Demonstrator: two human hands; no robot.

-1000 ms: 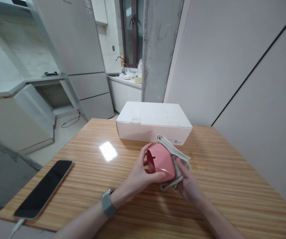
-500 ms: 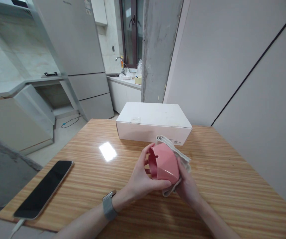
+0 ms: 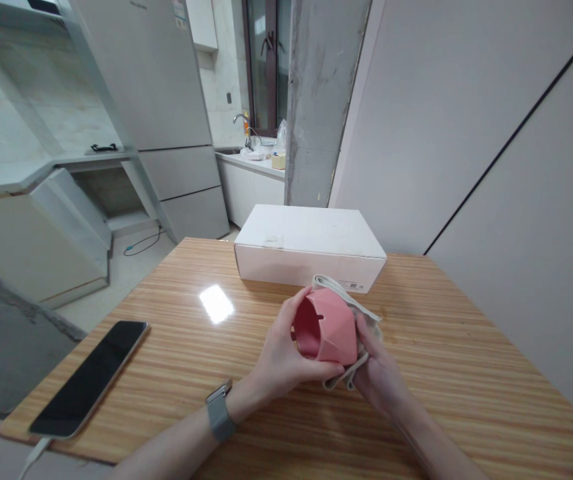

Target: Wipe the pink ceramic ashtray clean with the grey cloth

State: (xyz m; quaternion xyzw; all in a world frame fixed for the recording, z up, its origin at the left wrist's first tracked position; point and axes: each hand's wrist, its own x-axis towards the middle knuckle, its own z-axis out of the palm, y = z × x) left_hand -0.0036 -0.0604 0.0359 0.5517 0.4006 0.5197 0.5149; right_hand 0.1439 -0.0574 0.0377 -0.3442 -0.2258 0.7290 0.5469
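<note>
A pink faceted cup-like container (image 3: 336, 330) is held tilted above the table, its hollow opening facing left, with a small notch at the rim. My left hand (image 3: 289, 350) is closed around its open end, thumb along the lower side and fingers over the top and behind. Against the container's right side my right hand (image 3: 374, 360) presses a folded, light grey-beige cloth (image 3: 366, 313). The cloth wraps behind the container, and its edges stick out above and below. Part of the right fingers is hidden behind cloth and container.
A closed white box (image 3: 311, 260) stands just beyond my hands on the wood-grain table (image 3: 176, 360). At the left edge lies a black phone (image 3: 91, 377) with a white cable (image 3: 36, 457) plugged in. A pale wall (image 3: 506, 213) rises along the right.
The container has turned slightly, showing more of its hollow inside. My right hand and the cloth have shifted a little against it; my left hand keeps its grip.
</note>
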